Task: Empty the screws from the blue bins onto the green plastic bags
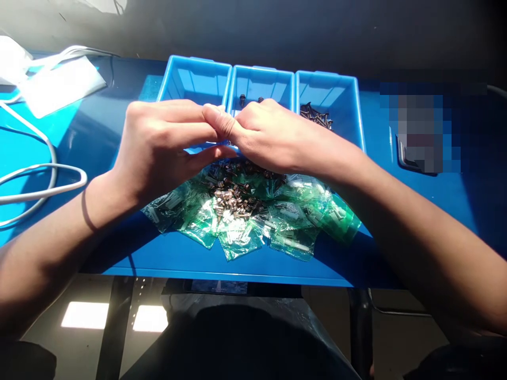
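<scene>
My left hand [158, 142] and my right hand [265, 132] meet over the front of the blue bins. Fingers of both are pressed together; whatever lies between them is hidden. Below them, a pile of metal screws [233, 198] rests among green-tinted clear bags [293, 232] that hold small white pieces. Behind my hands stand three blue bins side by side: the left bin [194, 79], the middle bin [273, 82] with a few dark screws, and the right bin [344, 100] with several screws [317, 116].
White cables [51, 153] and a white sheet [63, 87] lie at the left of the blue table [237, 267]. A dark, partly pixelated object [420, 142] is at the right. A grey wall [317, 37] rises behind.
</scene>
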`<state>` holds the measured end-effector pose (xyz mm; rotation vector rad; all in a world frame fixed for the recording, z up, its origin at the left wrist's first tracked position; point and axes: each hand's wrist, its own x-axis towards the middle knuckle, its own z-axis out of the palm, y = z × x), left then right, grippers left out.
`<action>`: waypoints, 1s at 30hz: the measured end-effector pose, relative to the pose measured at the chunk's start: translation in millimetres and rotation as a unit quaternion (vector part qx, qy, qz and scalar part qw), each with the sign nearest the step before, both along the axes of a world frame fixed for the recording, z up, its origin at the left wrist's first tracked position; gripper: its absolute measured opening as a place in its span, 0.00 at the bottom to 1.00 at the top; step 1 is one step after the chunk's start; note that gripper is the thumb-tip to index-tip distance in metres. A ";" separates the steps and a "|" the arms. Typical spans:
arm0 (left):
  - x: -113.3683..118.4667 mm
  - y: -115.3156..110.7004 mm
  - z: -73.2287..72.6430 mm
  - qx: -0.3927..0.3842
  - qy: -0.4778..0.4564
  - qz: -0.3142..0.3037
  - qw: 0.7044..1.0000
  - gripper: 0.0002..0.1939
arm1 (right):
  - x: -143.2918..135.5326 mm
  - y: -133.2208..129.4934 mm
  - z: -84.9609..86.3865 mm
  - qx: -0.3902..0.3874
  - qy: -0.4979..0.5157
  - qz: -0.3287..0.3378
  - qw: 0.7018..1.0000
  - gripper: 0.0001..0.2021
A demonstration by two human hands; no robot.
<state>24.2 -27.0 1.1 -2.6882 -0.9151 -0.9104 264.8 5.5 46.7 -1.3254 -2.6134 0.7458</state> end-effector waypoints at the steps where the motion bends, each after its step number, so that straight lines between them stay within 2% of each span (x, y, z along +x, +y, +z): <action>1: 0.1 -0.5 0.3 0.002 -0.001 -0.001 1.000 0.12 | -1.4 -0.6 -0.3 -0.010 -0.014 -0.014 1.000 0.37; 7: 3.7 -2.2 2.8 -0.002 -0.017 -0.001 1.000 0.12 | -7.0 -4.4 -4.2 0.018 0.025 -0.037 0.999 0.43; 11: 6.1 -1.5 4.3 0.004 -0.018 -0.015 1.000 0.08 | -3.3 -1.9 -1.1 0.006 0.000 -0.024 1.000 0.34; 18: 4.2 3.1 -0.2 0.038 -0.028 -0.042 0.998 0.07 | 15.1 9.9 21.5 -0.047 0.048 0.107 0.992 0.17; 25: 7.1 2.7 0.8 0.035 -0.029 -0.050 0.998 0.06 | 28.2 2.8 33.4 -0.003 0.057 0.163 0.985 0.09; 28: 7.7 1.4 0.1 0.031 -0.033 -0.042 0.998 0.06 | 33.9 -4.8 40.9 0.021 0.065 0.166 0.984 0.08; 30: 7.4 1.1 -1.6 0.028 -0.038 -0.034 0.998 0.06 | 36.0 -11.1 50.8 0.056 0.078 0.119 0.988 0.06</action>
